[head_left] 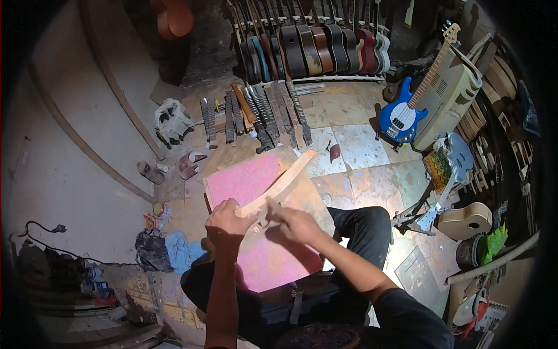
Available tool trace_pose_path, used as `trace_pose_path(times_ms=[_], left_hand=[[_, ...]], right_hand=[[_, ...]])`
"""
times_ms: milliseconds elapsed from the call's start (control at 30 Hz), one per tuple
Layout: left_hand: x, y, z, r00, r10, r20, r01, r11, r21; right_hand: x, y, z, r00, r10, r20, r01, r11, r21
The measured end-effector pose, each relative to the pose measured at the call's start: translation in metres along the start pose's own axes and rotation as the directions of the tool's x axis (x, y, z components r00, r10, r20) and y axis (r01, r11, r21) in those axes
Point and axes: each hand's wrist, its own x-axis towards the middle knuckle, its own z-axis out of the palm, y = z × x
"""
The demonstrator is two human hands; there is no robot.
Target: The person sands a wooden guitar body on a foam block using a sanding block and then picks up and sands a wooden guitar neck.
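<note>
A pale, bare wooden guitar neck (283,185) lies slantwise over a board (241,179) with pink and tan patches, which rests on my lap. My left hand (225,223) is closed round the near end of the neck and presses it down. Close beside that end, my right hand (297,224) is curled, its fingers blurred by motion. Whatever sits in its fingers is too smeared to name. The neck's far end points away to the right, past the board's far edge.
Several fretted necks (264,113) lie on the floor ahead, before a row of guitars (317,49). A blue bass guitar (401,119) leans at the right, beyond a wooden guitar body (465,221). To the left lie a blue cloth (183,250) and a white bag (172,119).
</note>
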Motion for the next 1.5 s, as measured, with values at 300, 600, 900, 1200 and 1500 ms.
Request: trace_pose_path(times_ms=[300,600,900,1200,1500], left_hand=[[0.027,-0.008,-0.007,0.989,-0.119,0.093,0.109,0.989,0.099],[0.056,-0.014,-0.004,0.971,-0.193,0.138,0.191,0.981,0.029],[0.089,-0.048,0.004,0.872,-0.114,0.475,0.230,0.954,-0.193],[0.112,-0.003,0.077,0.689,0.081,0.720,0.088,0.977,-0.194],[0.127,0.067,0.152,0.788,0.149,0.598,0.111,0.920,-0.376]], right_hand=[[0.028,0.086,-0.061,0.906,0.346,-0.243,-0.341,0.938,0.063],[-0.036,0.153,-0.042,0.943,0.290,0.163,-0.311,0.942,0.127],[-0.019,0.136,-0.046,0.926,0.321,0.199,-0.323,0.946,-0.025],[-0.019,0.135,-0.053,0.907,0.330,0.260,-0.339,0.941,-0.010],[-0.021,0.143,-0.043,0.911,0.345,0.228,-0.345,0.938,-0.042]])
